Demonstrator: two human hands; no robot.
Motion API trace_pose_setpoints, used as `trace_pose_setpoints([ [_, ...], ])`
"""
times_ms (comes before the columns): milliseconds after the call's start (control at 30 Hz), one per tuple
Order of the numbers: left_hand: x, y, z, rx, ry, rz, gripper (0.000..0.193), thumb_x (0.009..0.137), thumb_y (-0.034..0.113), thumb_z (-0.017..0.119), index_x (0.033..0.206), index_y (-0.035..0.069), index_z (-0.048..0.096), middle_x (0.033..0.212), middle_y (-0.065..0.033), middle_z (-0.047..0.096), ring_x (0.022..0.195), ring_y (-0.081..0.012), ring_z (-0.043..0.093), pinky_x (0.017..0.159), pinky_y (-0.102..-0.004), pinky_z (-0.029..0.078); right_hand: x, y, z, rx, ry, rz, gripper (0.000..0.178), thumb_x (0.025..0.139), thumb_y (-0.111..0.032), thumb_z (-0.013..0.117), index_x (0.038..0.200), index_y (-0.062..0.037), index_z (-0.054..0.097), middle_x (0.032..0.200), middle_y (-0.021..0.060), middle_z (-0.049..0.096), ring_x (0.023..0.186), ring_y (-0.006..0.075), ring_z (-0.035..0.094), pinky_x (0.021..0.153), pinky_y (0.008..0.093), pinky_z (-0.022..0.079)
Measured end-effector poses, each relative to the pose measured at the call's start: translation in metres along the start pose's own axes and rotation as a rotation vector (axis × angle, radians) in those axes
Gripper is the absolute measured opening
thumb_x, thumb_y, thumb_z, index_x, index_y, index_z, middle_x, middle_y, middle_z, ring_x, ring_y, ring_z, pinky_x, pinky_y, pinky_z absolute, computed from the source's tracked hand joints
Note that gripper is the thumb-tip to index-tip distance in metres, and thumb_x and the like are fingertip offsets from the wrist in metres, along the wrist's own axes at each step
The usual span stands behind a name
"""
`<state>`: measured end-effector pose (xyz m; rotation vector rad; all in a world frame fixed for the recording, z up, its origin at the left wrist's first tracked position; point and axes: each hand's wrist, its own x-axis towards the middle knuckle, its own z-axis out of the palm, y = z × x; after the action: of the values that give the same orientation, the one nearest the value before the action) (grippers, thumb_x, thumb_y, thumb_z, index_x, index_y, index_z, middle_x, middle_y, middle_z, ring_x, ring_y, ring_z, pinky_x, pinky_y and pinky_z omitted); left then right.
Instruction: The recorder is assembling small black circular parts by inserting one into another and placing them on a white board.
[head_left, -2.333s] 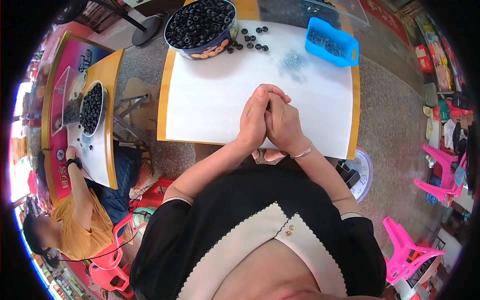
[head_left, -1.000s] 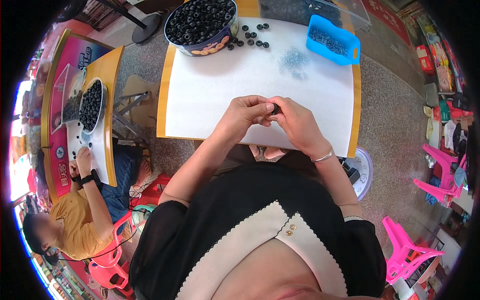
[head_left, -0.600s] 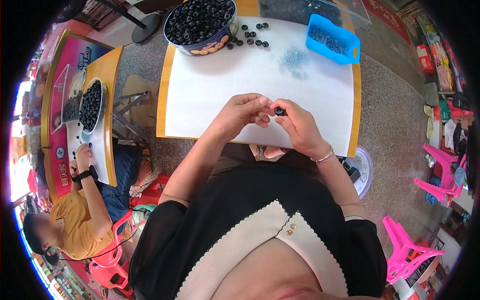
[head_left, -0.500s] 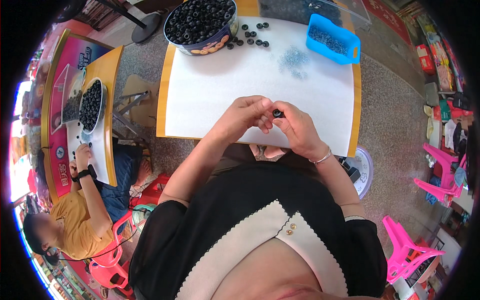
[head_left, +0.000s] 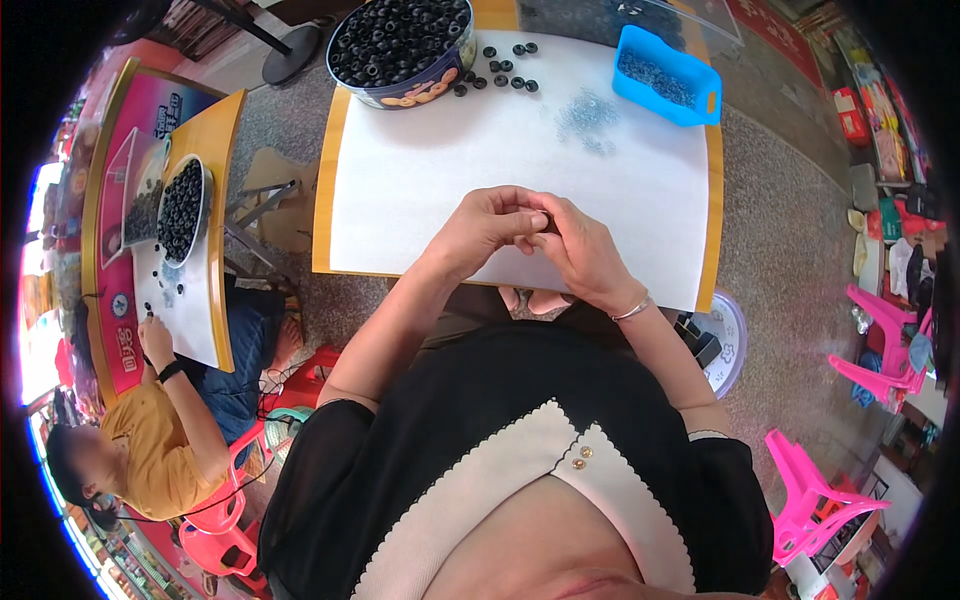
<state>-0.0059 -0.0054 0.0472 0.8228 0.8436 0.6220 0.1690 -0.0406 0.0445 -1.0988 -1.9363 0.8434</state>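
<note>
My left hand [head_left: 492, 232] and my right hand [head_left: 588, 255] meet over the near part of a white-covered table [head_left: 420, 190]. Between the thumb and fingers of my right hand is a small black ring-shaped piece [head_left: 548, 222], now mostly covered. My left thumb and fingertips press close against it; whatever they pinch is hidden. Farther off, several like black pieces [head_left: 502, 81] lie loose beside a round tub [head_left: 430, 88] heaped with more of them. Small clear bluish bits [head_left: 590, 122] are spread on the white sheet to the right.
A blue plastic basket [head_left: 650, 100] with small bluish bits stands at the far right. At the left, a person in a yellow shirt [head_left: 165, 440] works at another table with a bowl of black pieces [head_left: 185, 212]. Pink stools [head_left: 805, 505] stand to the right.
My hands have drawn closer together, and the left thumb has come over to the black piece, covering most of it. The other person's hand has moved nearer to them.
</note>
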Motion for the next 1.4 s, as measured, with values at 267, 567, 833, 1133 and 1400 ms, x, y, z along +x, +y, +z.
trace_pose_setpoints([
  [267,-0.004,0.002,0.000,-0.147,-0.036,-0.031,0.026,0.088,0.013,0.063,0.105,-0.007,0.060,0.088,-0.0114,0.065,0.072,-0.0159,0.062,0.069,-0.0260,0.053,-0.003,-0.005,-0.009,-0.086,0.032,-0.029,0.030,0.087,-0.014,0.053,0.116,-0.0072,0.053,0.086,0.0105,0.061,0.074,0.0257,0.061,0.065,0.0335,0.048],
  [567,-0.021,0.012,0.011,-0.302,-0.105,-0.014,0.025,0.087,0.013,0.063,0.103,-0.006,0.061,0.089,-0.0149,0.066,0.073,-0.0195,0.064,0.070,-0.0304,0.054,-0.010,-0.005,-0.023,0.596,-0.056,0.281,0.031,0.091,-0.020,0.058,0.118,-0.0051,0.054,0.093,0.0054,0.065,0.087,0.0124,0.064,0.075,0.0273,0.050],
  [833,-0.021,0.002,0.012,-0.345,-0.110,-0.009,0.019,0.087,0.011,0.064,0.097,-0.004,0.063,0.084,-0.0097,0.065,0.070,-0.0136,0.061,0.065,-0.0256,0.051,-0.010,-0.024,-0.022,0.366,-0.027,0.141,0.032,0.093,-0.025,0.054,0.118,-0.0050,0.053,0.090,0.0074,0.065,0.082,0.0157,0.067,0.073,0.0264,0.052],
  [1133,-0.023,0.003,0.013,-0.213,-0.077,0.027,0.032,0.092,0.026,0.057,0.104,-0.003,0.060,0.093,-0.0092,0.063,0.079,-0.0144,0.059,0.074,-0.0279,0.049,-0.002,-0.028,-0.021,-0.106,0.046,-0.108,0.023,0.086,-0.015,0.056,0.107,-0.0050,0.054,0.078,0.0093,0.060,0.066,0.0255,0.061,0.058,0.0331,0.048],
  [1400,-0.020,-0.001,0.054,-0.163,-0.019,0.360,0.062,0.099,0.050,0.021,0.107,-0.003,0.053,0.106,-0.0146,0.057,0.101,-0.0198,0.053,0.093,-0.0320,0.041,0.002,-0.026,0.010,-0.292,0.198,-0.269,0.025,0.081,-0.008,0.057,0.104,0.0018,0.054,0.077,0.0106,0.060,0.062,0.0272,0.059,0.053,0.0366,0.046],
])
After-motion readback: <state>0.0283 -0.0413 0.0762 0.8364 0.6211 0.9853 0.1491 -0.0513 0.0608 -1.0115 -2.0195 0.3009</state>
